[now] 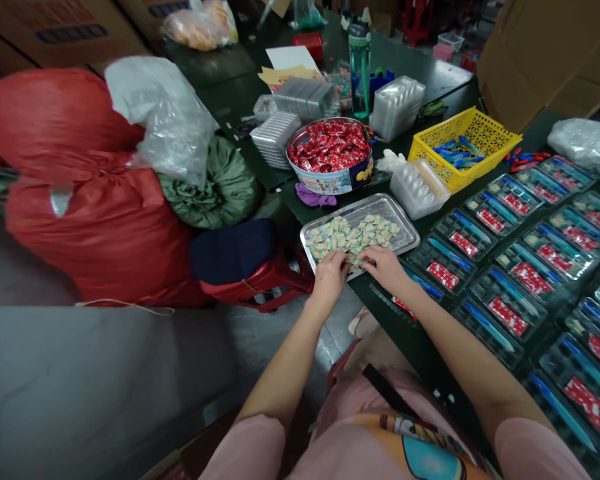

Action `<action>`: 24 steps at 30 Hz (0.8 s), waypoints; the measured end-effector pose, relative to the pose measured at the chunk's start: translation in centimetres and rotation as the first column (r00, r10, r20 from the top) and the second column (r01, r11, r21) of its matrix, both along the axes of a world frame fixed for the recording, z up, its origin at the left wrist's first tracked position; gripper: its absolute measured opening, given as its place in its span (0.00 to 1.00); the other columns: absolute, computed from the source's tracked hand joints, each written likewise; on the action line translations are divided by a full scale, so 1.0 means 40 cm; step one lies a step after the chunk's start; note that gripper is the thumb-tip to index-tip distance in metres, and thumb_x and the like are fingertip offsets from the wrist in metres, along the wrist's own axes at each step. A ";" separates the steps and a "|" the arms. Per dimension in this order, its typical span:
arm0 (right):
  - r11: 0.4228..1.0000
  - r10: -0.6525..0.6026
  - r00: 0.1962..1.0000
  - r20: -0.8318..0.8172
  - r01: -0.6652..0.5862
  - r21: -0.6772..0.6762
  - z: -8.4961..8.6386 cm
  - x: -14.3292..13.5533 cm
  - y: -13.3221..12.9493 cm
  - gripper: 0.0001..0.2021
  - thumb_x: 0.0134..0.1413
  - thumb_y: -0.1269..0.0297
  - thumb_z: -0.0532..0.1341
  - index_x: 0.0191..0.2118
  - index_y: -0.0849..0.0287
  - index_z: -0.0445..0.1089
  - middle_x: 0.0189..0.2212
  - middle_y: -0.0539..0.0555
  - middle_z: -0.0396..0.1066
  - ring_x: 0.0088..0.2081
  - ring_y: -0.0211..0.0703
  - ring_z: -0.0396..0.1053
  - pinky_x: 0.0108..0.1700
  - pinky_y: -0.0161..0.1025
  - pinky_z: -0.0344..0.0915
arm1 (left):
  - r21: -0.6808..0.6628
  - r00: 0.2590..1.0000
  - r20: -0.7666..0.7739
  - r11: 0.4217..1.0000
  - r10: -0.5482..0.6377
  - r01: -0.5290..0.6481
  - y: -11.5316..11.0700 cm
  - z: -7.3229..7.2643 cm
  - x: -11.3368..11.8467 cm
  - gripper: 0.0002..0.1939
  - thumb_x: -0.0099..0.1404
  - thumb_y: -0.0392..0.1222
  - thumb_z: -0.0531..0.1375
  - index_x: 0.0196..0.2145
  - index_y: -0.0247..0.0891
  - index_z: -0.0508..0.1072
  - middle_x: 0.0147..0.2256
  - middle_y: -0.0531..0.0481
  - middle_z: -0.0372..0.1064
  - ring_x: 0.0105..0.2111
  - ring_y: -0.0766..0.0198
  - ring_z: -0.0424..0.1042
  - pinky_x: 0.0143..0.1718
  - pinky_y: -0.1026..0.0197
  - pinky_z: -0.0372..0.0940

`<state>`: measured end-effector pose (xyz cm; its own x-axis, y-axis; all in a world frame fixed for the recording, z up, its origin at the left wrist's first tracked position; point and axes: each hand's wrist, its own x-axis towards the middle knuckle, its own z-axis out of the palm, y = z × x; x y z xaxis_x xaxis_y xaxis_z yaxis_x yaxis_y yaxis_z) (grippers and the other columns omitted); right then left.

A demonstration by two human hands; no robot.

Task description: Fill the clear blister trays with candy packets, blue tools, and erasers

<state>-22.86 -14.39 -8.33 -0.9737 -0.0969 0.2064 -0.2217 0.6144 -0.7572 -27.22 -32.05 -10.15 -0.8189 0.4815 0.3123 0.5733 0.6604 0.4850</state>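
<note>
A metal tray (409,235) holds a loose layer of small flat pieces (353,235), beige with green edges. Over the tray's near edge, my left hand (331,272) has its fingertips pinched together among the pieces. My right hand (381,264) is just to its right, thumb and fingers also drawn together, close to the left fingertips. Whatever lies between the fingers is too small and covered to make out. To the right of my right hand, clear blister packs (513,297) lie in rows, each with a blue pen-like item and a red patterned packet.
Behind the tray stand a round tin (325,181) of red packets, a clear plastic tray stack (420,190) and a yellow basket (460,180) with blue items. A green bottle (360,70) stands farther back. On the left are a red stool (260,290) and large red sacks (95,220).
</note>
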 end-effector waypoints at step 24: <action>0.996 -0.039 0.999 0.000 0.039 -0.085 0.024 -0.026 -0.021 0.04 0.53 0.72 0.62 0.36 0.58 0.72 0.31 0.50 0.71 0.33 0.38 0.67 0.40 0.35 0.62 | 0.490 0.958 0.281 0.851 0.053 -0.191 0.001 0.049 -0.011 0.07 0.60 0.38 0.60 0.34 0.39 0.80 0.34 0.47 0.76 0.35 0.62 0.74 0.41 0.58 0.67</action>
<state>-23.88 -15.24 -7.36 -0.9760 -0.0411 0.2140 -0.2003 0.5564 -0.8064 -27.66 -31.99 -8.18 -0.9431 0.2031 0.2634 0.3200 0.3383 0.8849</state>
